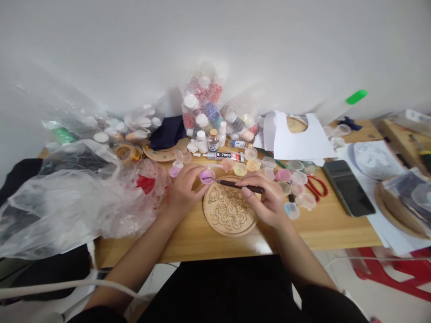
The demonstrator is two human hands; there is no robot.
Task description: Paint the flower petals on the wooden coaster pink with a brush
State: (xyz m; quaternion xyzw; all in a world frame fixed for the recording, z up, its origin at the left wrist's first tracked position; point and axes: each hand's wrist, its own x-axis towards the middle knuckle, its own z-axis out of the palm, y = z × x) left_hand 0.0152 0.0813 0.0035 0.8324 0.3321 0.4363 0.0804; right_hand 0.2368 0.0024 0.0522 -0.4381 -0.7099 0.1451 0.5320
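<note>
My right hand (269, 197) grips a thin tool with a dark wooden handle (251, 185). Its metal tip reaches into a small plastic cup of purple material (207, 176). The working end itself is too small to make out. Curled around the left side of that cup, my left hand (186, 190) steadies it between thumb and fingers. Just below lies a round wooden board (230, 211) with a flower pattern in raised gold-coloured outlines. My right hand covers part of its upper right edge. Another small cup with purple contents (174, 171) stands left of my fingers.
Several lidded colour cups (283, 175), red-handled scissors (317, 187) and a phone (349, 188) lie to the right. A glue tube (225, 155) and small bottles (213, 140) are behind. Crumpled plastic bags (77, 197) fill the left side; bags of jars (204, 103) stand against the wall.
</note>
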